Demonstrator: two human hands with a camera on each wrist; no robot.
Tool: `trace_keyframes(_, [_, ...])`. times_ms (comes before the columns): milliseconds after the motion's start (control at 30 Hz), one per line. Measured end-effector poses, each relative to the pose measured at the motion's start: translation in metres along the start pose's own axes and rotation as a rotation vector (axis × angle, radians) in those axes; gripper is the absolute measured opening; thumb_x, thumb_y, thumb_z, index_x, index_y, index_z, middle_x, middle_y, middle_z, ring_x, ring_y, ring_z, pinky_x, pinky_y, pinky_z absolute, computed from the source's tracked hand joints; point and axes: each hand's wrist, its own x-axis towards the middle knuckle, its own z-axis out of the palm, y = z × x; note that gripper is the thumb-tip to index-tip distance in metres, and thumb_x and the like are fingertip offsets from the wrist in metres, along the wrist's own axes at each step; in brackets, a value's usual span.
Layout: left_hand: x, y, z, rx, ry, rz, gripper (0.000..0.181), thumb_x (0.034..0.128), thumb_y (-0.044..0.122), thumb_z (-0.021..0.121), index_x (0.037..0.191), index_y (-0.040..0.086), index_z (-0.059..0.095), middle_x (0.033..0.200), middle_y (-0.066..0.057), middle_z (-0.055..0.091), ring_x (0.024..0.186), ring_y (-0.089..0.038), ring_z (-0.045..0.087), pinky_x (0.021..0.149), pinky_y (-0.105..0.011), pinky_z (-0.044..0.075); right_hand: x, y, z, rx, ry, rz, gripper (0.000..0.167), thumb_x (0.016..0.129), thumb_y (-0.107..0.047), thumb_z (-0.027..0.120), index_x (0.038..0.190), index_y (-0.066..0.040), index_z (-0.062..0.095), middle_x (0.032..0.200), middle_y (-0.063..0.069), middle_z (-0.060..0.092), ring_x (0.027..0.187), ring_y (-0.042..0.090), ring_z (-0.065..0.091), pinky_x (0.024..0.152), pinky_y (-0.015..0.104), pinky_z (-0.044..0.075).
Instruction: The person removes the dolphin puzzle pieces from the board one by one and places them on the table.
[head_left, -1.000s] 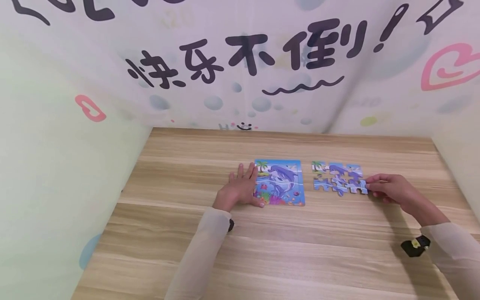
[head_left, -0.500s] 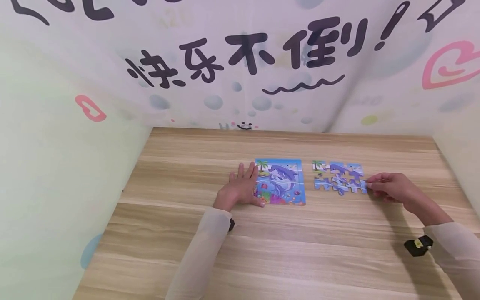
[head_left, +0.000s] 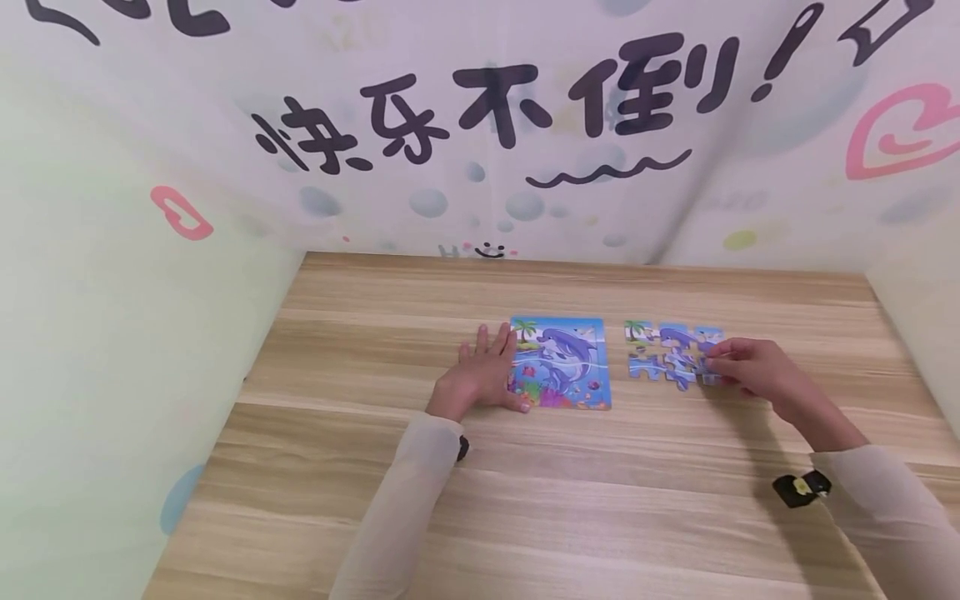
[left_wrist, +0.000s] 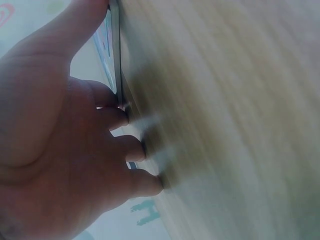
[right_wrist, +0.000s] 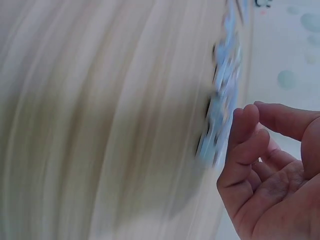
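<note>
With spread left hand (head_left: 482,377), touches left edge of dolphin board (head_left: 562,365). With curled right hand (head_left: 759,369), partly covers right end of puzzle pieces (head_left: 678,362) beside board on table (head_left: 600,500); cannot tell if pinching one.

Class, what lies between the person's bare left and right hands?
In the head view: a square blue dolphin-picture board at the left hand, a bare strip of wooden table, then blue-purple jigsaw pieces at the right hand.
</note>
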Motion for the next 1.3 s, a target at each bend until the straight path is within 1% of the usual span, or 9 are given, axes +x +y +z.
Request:
trace_keyframes(133, [-0.001,0.0,-0.001,0.0,0.0,-0.003,0.118,0.0801,0.057,0.074,0.16,0.013,-0.001,0.167,-0.004,-0.013,0.151,-0.034,-0.015,0.121,-0.058,0.001,0.002,-0.016,0.017,0.018,-0.02,-0.026,0.044,0.096,-0.031,0.066,0.124,0.003,0.06,0.085,-0.003,0.067,0.075,0.01,0.059,0.061,0.029,0.049])
trace_keyframes(267, [-0.002,0.001,-0.001,0.003,-0.002,0.0,0.119,0.0802,0.057,0.074,0.16,0.013,-0.001,0.167,-0.004,-0.013,0.152,-0.034,-0.015,0.121,-0.058,0.001,0.004,-0.03,0.033,0.047,-0.05,-0.06,0.041,0.095,-0.026,0.067,0.123,0.004,0.061,0.08,-0.002,0.066,0.07,0.009,0.058,0.056,0.027,0.047])
trace_keyframes(367, [-0.001,0.001,-0.001,0.0,-0.001,0.0,0.119,0.0798,0.057,0.075,0.16,0.013,-0.001,0.167,-0.004,-0.013,0.152,-0.034,-0.015,0.121,-0.058,0.001,0.006,-0.039,0.043,0.06,-0.067,-0.083,0.039,0.094,-0.023,0.068,0.122,0.004,0.063,0.076,0.0,0.066,0.065,0.009,0.055,0.052,0.026,0.043])
trace_keyframes(567, [0.002,-0.001,0.001,-0.009,0.0,0.002,0.12,0.0791,0.057,0.075,0.16,0.013,-0.001,0.167,-0.004,-0.014,0.151,-0.034,-0.017,0.121,-0.059,0.001,0.01,-0.054,0.063,0.045,-0.088,-0.13,0.035,0.093,-0.021,0.069,0.121,0.001,0.066,0.078,0.003,0.068,0.067,0.012,0.058,0.053,0.026,0.043])
trace_keyframes(700, [0.002,-0.001,0.0,-0.008,-0.002,0.004,0.12,0.079,0.057,0.075,0.16,0.013,-0.002,0.167,-0.004,-0.014,0.151,-0.034,-0.018,0.121,-0.059,0.001,0.012,-0.063,0.075,0.059,-0.121,-0.142,0.033,0.094,-0.021,0.068,0.121,-0.001,0.068,0.077,0.006,0.067,0.063,0.014,0.054,0.051,0.025,0.041])
trace_keyframes(933, [0.001,0.0,0.0,-0.019,-0.004,0.001,0.121,0.0781,0.057,0.076,0.16,0.013,-0.001,0.167,-0.004,-0.014,0.151,-0.035,-0.018,0.12,-0.06,0.0,0.015,-0.078,0.097,0.077,-0.149,-0.195,0.031,0.096,-0.014,0.064,0.122,0.002,0.066,0.079,0.009,0.064,0.063,0.016,0.053,0.05,0.025,0.04])
trace_keyframes(1067, [0.001,0.0,0.0,-0.009,-0.002,0.0,0.121,0.0784,0.057,0.076,0.16,0.013,-0.001,0.167,-0.004,-0.014,0.151,-0.035,-0.017,0.12,-0.06,0.001,0.018,-0.09,0.11,0.053,-0.155,-0.23,0.03,0.095,-0.012,0.064,0.121,0.002,0.067,0.079,0.008,0.063,0.06,0.015,0.05,0.048,0.024,0.038])
trace_keyframes(1200, [0.0,0.0,0.0,0.001,-0.006,0.001,0.121,0.0792,0.058,0.075,0.16,0.013,-0.002,0.167,-0.004,-0.015,0.151,-0.035,-0.016,0.121,-0.06,0.001,0.02,-0.103,0.123,0.002,-0.171,-0.268,0.03,0.095,-0.012,0.063,0.122,0.0,0.068,0.082,0.008,0.064,0.061,0.016,0.051,0.051,0.027,0.042])
trace_keyframes(1300, [0.0,0.0,0.0,-0.001,-0.006,0.001,0.121,0.0789,0.059,0.074,0.16,0.013,-0.002,0.167,-0.004,-0.014,0.151,-0.035,-0.016,0.121,-0.06,0.001,0.022,-0.11,0.133,-0.052,-0.181,-0.304,0.029,0.095,-0.012,0.064,0.121,-0.001,0.069,0.084,0.006,0.065,0.065,0.016,0.053,0.056,0.029,0.045])
